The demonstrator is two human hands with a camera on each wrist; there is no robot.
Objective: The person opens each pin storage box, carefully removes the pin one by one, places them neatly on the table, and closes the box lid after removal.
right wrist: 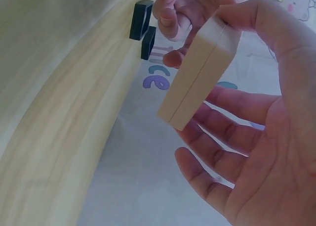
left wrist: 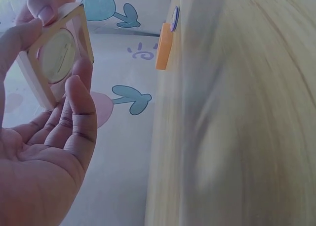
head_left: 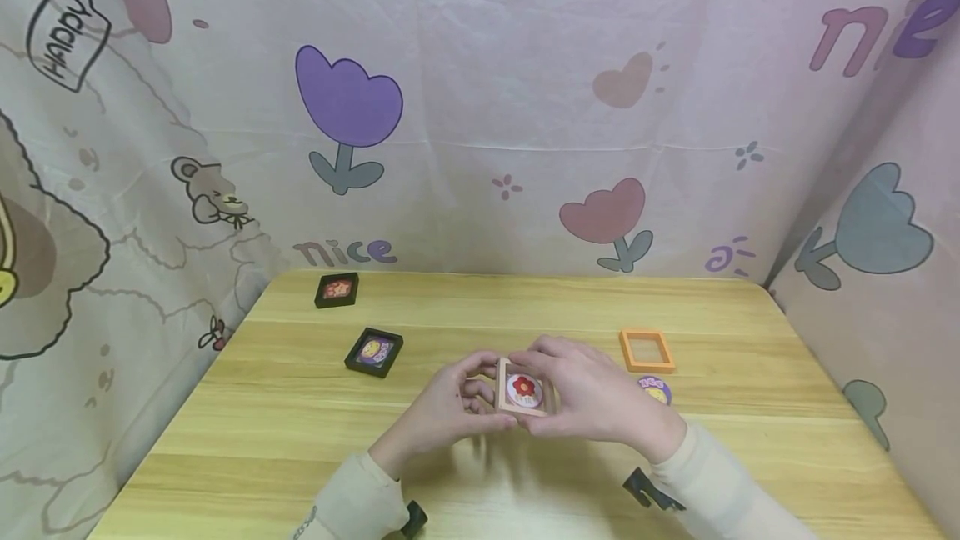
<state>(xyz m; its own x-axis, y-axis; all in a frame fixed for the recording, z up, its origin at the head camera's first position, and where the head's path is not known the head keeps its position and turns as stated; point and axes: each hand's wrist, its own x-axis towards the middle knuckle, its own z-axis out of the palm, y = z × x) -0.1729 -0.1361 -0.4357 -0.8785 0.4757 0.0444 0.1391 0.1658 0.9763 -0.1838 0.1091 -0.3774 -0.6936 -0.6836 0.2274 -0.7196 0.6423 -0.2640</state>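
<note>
A beige square display frame [head_left: 502,388] is held off the table between both hands. Inside its clear window sits a round white badge [head_left: 523,391] with a red flower. My left hand [head_left: 444,408] grips the frame's left side with thumb and fingertips. On the opposite side, my right hand [head_left: 592,397] pinches it between thumb and fingers. The left wrist view shows the back of the badge [left wrist: 55,58] with its pin through the window. In the right wrist view a thin seam runs along the frame's side [right wrist: 197,75], with the halves together.
Two black frames [head_left: 350,361] with badges lie at the left of the wooden table [head_left: 247,440], one farther back. An orange frame [head_left: 626,354] lies at right, with a loose purple-and-yellow badge [head_left: 657,390] in front of it. Printed cloth [head_left: 480,107] hangs behind and at both sides.
</note>
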